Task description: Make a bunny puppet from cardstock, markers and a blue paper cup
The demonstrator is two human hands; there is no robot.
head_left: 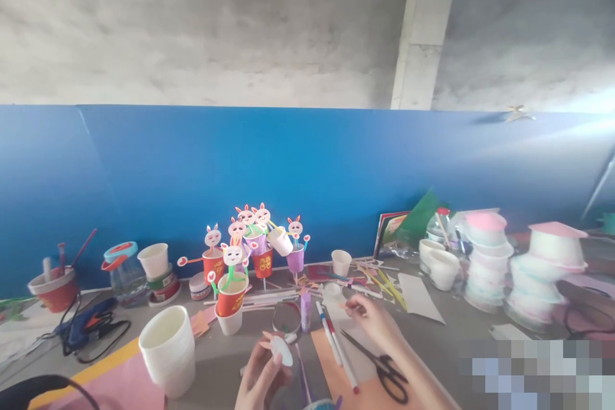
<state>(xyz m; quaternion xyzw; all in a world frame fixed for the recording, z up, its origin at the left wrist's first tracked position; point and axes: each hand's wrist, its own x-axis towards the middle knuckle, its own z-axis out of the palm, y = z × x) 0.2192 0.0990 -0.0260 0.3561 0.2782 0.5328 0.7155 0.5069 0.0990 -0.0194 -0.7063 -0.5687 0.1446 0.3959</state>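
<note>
My left hand (257, 377) is closed at bottom centre, thumb and fingers pinching a white paper rabbit head (282, 351) with pinkish ears. Over the paper scraps to the right, the fingertips of my right hand (369, 319) are pressed together; whatever they pinch is too small to make out. Beneath that forearm lie black-handled scissors (390, 377), blades pointing up and left. Two marker pens (331, 336) rest on orange paper between my hands. A purple glue stick (306, 312) stands just behind them.
Paper-cup rabbit figures (232, 291) stand at the back centre. A stack of white cups (168, 349) is at left, near a blue glue gun (89, 327). Cup towers with pink tops (487, 262) stand at right. A blue partition (336, 166) runs behind the table.
</note>
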